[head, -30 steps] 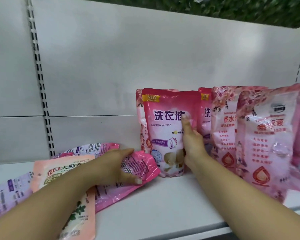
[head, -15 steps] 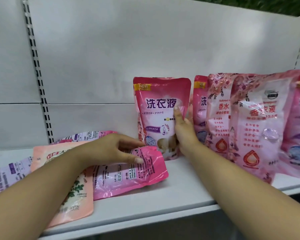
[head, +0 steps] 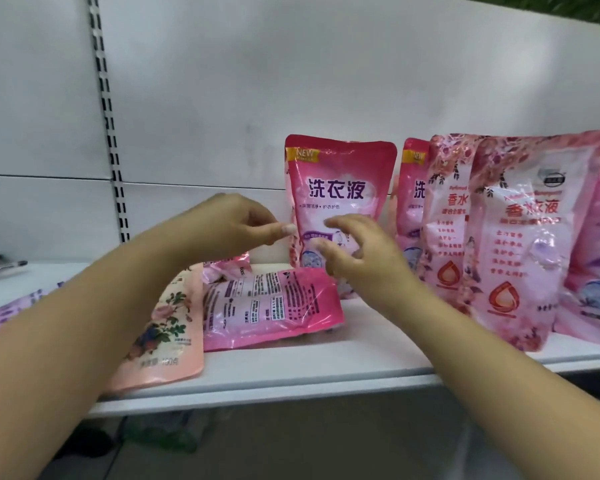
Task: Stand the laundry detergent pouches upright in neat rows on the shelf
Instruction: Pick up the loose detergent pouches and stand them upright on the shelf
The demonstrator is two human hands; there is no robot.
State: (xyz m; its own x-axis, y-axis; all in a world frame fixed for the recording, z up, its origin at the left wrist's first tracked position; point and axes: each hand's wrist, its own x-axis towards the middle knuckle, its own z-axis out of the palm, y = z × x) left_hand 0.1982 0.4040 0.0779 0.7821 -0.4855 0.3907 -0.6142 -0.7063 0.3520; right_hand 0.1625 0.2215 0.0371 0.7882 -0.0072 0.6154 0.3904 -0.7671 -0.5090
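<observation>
Pouch (head: pixel 338 202) pink, upright; hands (head: pixel 352 252) loose before it.

Five pouches stand upright (head: pixel 338 202), four lie flat (head: pixel 271 306), two hands (head: pixel 222 226).

Left hand (head: pixel 229 220): raised, fingers loosely curled, thumb extended rightward, gripping nothing.
Right hand (head: pixel 357 247): raised just beside it, fingers spread and bent, empty.
Forearms: both bare, converging from the lower corners.

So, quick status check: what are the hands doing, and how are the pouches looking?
Left hand and right hand both free, holding nothing. One dark pink pouch standing upright. Another pink pouch and a peach pouch lying flat.
</observation>
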